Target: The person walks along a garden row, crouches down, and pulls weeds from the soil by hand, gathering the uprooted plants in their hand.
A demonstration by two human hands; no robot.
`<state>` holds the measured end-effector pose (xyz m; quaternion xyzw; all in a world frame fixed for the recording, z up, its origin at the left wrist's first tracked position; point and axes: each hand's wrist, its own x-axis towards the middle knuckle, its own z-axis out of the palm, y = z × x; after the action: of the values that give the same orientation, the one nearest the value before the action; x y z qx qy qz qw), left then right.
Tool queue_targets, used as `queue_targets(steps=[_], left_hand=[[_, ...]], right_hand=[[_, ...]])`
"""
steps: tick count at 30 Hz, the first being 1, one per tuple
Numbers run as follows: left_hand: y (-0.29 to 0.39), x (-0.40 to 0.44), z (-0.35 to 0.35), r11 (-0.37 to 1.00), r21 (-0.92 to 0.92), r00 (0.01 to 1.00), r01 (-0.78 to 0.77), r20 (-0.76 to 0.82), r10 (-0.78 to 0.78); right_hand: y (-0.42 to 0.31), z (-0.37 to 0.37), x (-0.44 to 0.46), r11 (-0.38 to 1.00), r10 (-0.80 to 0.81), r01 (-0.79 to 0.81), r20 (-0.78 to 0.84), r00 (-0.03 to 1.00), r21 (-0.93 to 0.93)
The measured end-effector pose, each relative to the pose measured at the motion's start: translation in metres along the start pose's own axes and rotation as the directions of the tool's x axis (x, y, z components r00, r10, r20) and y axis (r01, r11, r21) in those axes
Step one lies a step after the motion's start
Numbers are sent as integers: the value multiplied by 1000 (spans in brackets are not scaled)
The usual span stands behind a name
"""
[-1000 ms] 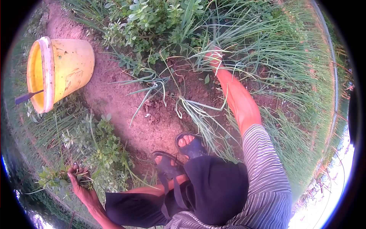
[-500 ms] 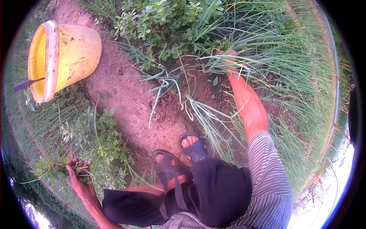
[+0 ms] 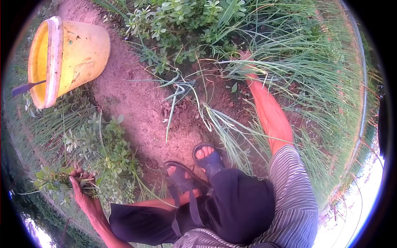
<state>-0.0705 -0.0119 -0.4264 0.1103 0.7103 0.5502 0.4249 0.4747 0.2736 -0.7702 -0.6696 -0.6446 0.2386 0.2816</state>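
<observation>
At the lower left my left hand (image 3: 84, 191) is wrapped round a bunch of pulled leafy weeds (image 3: 53, 182), roots and stems sticking out past the fingers. My right hand (image 3: 247, 62) reaches low into the long green onion-like leaves (image 3: 289, 66) at the upper middle; the leaves cover its fingers, so what they touch is hidden. Left of that forearm, a few drooping onion-like plants (image 3: 225, 124) lean over the reddish soil (image 3: 144, 107). Broad-leaved weeds (image 3: 169, 20) grow thickly just left of my right hand.
A yellow bucket (image 3: 84, 53) lies tipped on its side at the upper left, with a dark handle (image 3: 27, 88) sticking out of its mouth. My sandalled feet (image 3: 206, 159) rest on the soil at the lower middle. More leafy weeds (image 3: 118, 153) grow beside my left hand.
My right hand has moved slightly right and deeper among the leaves. My left hand still holds the weeds. The view has shifted a little, so the bucket appears higher.
</observation>
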Motion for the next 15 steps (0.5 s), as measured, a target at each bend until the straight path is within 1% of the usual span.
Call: queue_targets(steps=[1,4,10,13,15], left_hand=[[0,0,0,1000,7,1000,-5,-12,5],[-2,1,0,1000,-21,999,-4,46,5],[-2,1,1,1000,-22,999,-15,43,16],[0,-2,7,1000,1,1000,-19,-11,19],[0,-1,6,1000,4,1000,-16,-5,16]], right_hand=[[-1,0,1,1000,-11,11,18,1000,-22],[2,-4,10,997,-36,42,84,996,-70],[2,-12,16,992,-50,68,161,986,-111],[2,-10,17,990,-55,78,186,981,-121],[2,-11,22,989,-61,86,202,978,-121]])
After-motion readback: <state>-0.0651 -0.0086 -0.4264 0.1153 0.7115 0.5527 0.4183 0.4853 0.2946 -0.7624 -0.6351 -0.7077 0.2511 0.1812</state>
